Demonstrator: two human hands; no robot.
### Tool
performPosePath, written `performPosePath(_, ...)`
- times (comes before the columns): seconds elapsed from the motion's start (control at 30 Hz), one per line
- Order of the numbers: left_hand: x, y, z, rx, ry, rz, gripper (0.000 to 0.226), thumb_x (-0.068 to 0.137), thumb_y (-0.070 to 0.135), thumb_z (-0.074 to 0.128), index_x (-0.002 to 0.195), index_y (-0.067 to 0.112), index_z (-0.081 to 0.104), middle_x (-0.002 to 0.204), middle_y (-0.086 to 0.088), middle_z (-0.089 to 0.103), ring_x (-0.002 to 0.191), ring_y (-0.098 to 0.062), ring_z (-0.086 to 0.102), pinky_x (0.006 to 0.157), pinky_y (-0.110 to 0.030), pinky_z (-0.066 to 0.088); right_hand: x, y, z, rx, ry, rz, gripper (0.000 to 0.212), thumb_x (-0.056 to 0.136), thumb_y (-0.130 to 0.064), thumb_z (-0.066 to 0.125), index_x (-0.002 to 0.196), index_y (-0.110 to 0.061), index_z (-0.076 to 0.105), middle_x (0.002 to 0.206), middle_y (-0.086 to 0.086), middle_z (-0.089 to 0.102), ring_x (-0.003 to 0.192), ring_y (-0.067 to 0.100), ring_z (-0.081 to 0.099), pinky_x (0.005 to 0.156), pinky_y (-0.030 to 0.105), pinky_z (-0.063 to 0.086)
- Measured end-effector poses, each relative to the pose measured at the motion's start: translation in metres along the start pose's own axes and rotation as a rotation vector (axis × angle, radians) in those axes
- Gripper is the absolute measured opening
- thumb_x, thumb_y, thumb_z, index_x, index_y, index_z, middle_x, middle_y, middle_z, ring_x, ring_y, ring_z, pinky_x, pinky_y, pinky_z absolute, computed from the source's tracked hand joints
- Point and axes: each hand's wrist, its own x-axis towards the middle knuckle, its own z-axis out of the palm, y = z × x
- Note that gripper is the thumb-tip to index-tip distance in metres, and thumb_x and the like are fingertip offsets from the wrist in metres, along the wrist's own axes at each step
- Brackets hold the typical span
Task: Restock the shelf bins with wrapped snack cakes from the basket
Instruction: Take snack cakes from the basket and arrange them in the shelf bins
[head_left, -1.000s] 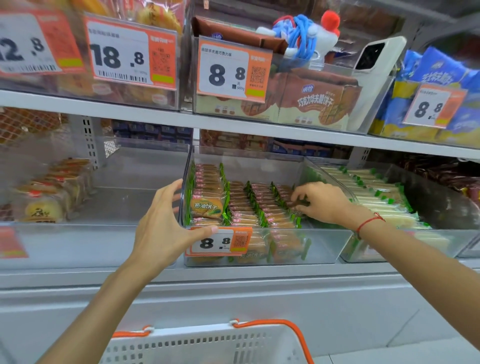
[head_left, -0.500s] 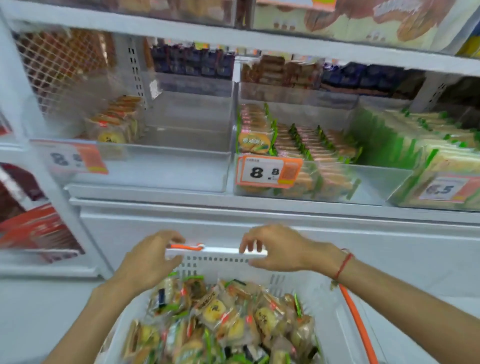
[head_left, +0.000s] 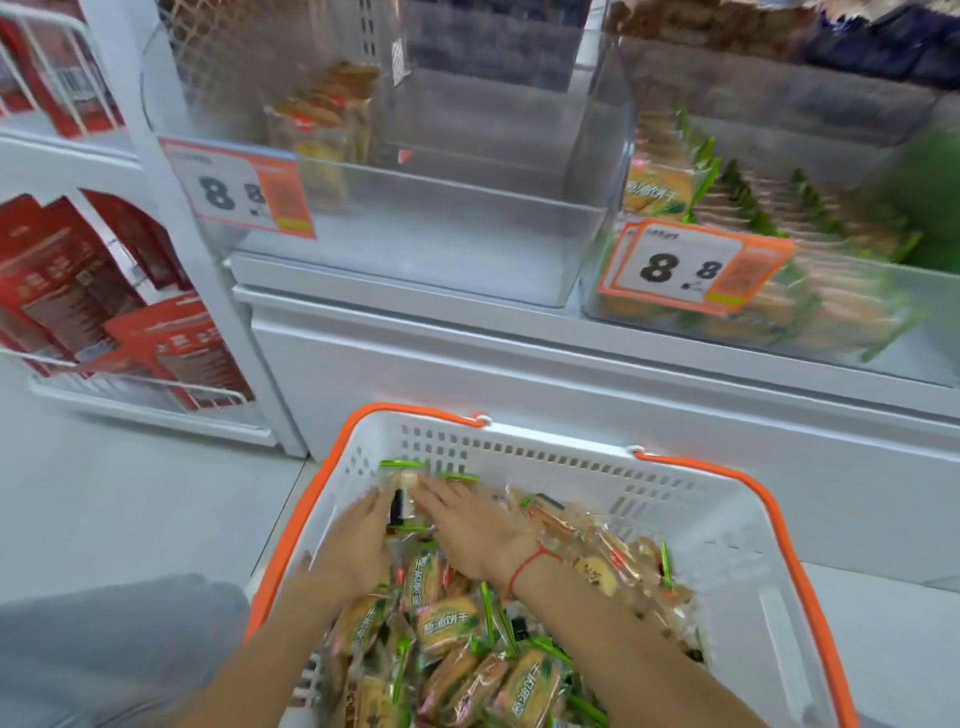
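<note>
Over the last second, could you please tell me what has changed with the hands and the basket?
Both hands left the clear shelf bin of green-edged packets, touched the rim of the white, orange-handled basket, then went down into it. The left hand and right hand now lie flat around a clear-wrapped snack cake. The bins' stock looks unchanged.

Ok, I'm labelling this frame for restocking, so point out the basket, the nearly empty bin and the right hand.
basket (head_left: 545, 449): head view, on the far white wall.
nearly empty bin (head_left: 441, 244): head view, on the clear front wall.
right hand (head_left: 475, 530): head view, on the back of the hand.
</note>
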Motion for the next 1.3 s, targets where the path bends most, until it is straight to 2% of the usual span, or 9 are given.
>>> performPosePath(0.13, 0.01, 0.016, -0.006, -0.384, 0.172, -0.196, 0.032, 0.092, -0.01, 0.043, 0.119, 0.004, 0.053, 0.12, -0.023, 0.058, 0.101, -0.033, 0.057, 0.092, -0.041, 0.045, 0.029, -0.013, 0.011, 0.33, 0.042, 0.174, 0.064, 0.095, -0.018, 0.049, 0.15, -0.015, 0.017, 0.155, 0.01, 0.019, 0.141, 0.034, 0.02, 0.115, 0.048, 0.023)
performPosePath(0.3, 0.014, 0.024, -0.012, -0.376, 0.122, -0.288, 0.029, 0.09, 0.0, 0.047, 0.109, 0.006, 0.068, 0.107, -0.014, 0.069, 0.093, -0.026, 0.062, 0.075, -0.028, 0.045, 0.038, -0.013, 0.014, 0.262, 0.028, 0.177, 0.076, 0.079, -0.035, 0.072, 0.141, -0.02, 0.031, 0.138, 0.012, 0.034, 0.127, 0.032, 0.032, 0.104, 0.049, 0.037)
performPosePath(0.4, 0.012, 0.028, -0.017, -0.342, 0.07, -0.284, 0.035, 0.089, -0.002, 0.045, 0.109, 0.011, 0.071, 0.108, -0.014, 0.07, 0.085, -0.017, 0.058, 0.06, -0.021, 0.041, 0.03, -0.007, 0.012, 0.127, 0.153, 0.119, 0.062, 0.082, -0.029, 0.07, 0.136, -0.02, 0.042, 0.13, 0.01, 0.045, 0.12, 0.033, 0.046, 0.098, 0.045, 0.043)
performPosePath(0.6, 0.002, 0.031, -0.021, -0.349, -0.035, -0.211, 0.019, 0.085, 0.008, 0.065, 0.081, 0.027, 0.063, 0.102, -0.009, 0.071, 0.085, -0.023, 0.067, 0.074, -0.026, 0.05, -0.012, 0.011, -0.011, 0.15, 0.169, 0.004, 0.04, 0.094, -0.034, 0.057, 0.133, -0.03, 0.054, 0.125, 0.003, 0.055, 0.109, 0.024, 0.056, 0.082, 0.035, 0.046)
performPosePath(0.77, -0.006, 0.073, -0.041, -0.295, -0.186, 0.031, 0.06, 0.076, 0.01, 0.076, 0.127, 0.026, 0.05, 0.123, 0.005, 0.052, 0.114, -0.02, 0.053, 0.091, -0.027, 0.045, -0.064, 0.025, -0.044, 0.834, 0.21, 0.22, 0.022, 0.092, -0.036, 0.061, 0.107, -0.026, 0.073, 0.101, -0.002, 0.073, 0.089, 0.02, 0.069, 0.083, 0.032, 0.056)
performPosePath(0.93, -0.022, 0.125, -0.076, -0.364, -0.359, 0.235, 0.028, 0.082, 0.018, 0.075, 0.106, 0.022, 0.063, 0.111, 0.003, 0.065, 0.098, -0.013, 0.062, 0.095, -0.033, 0.049, -0.128, 0.038, -0.099, 1.098, 0.199, 0.28, 0.017, 0.095, -0.032, 0.053, 0.099, -0.028, 0.069, 0.087, -0.007, 0.071, 0.076, 0.008, 0.071, 0.075, 0.021, 0.056)
performPosePath(1.0, -0.034, 0.146, -0.093, -0.427, -0.399, 0.279, 0.024, 0.086, 0.025, 0.07, 0.107, 0.031, 0.06, 0.111, 0.012, 0.062, 0.098, -0.002, 0.06, 0.089, -0.018, 0.048, -0.15, 0.047, -0.119, 1.138, 0.219, 0.316, 0.024, 0.096, -0.035, 0.051, 0.103, -0.021, 0.07, 0.085, -0.001, 0.07, 0.077, 0.011, 0.07, 0.079, 0.026, 0.055)
performPosePath(1.07, -0.044, 0.166, -0.106, -0.515, -0.389, 0.291, 0.021, 0.09, 0.031, 0.064, 0.11, 0.034, 0.058, 0.114, 0.014, 0.063, 0.101, 0.003, 0.059, 0.083, -0.007, 0.044, -0.17, 0.053, -0.135, 1.176, 0.246, 0.354, 0.031, 0.097, -0.038, 0.049, 0.105, -0.018, 0.07, 0.087, 0.002, 0.07, 0.078, 0.012, 0.069, 0.082, 0.027, 0.054)
performPosePath(1.3, -0.061, 0.216, -0.122, -0.906, -0.168, 0.32, 0.022, 0.09, 0.027, 0.062, 0.109, 0.018, 0.067, 0.098, 0.002, 0.075, 0.092, -0.01, 0.069, 0.08, -0.015, 0.052, -0.204, 0.06, -0.178, 1.451, 0.413, 0.329, 0.04, 0.082, -0.048, 0.06, 0.096, -0.012, 0.069, 0.092, 0.003, 0.067, 0.083, 0.014, 0.065, 0.081, 0.026, 0.053)
